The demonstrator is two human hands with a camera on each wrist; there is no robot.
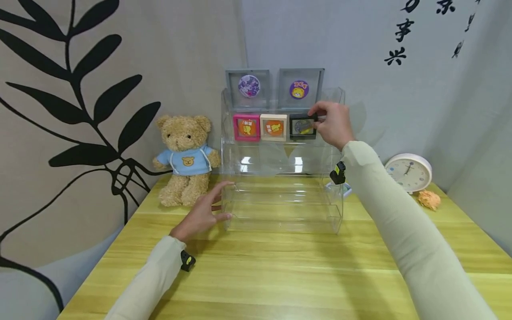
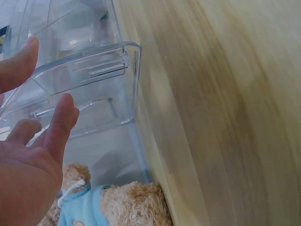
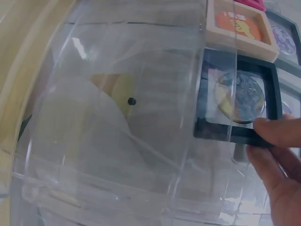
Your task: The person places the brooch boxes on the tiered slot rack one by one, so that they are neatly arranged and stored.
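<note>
My right hand pinches the right edge of a small black display frame that holds a round badge. This frame stands on an upper step of a clear acrylic tiered rack. Beside it on the same step are a cream frame and a pink frame, each with an orange badge. My left hand is at the rack's lower left side, fingers spread and fingertips right at its edge. In the left wrist view the fingers are extended near the rack's clear side.
On the top step stand two grey frames with round badges. A teddy bear in a blue hoodie sits left of the rack. To the right are a white clock and an orange fluffy item on the wooden table. Curtains hang behind.
</note>
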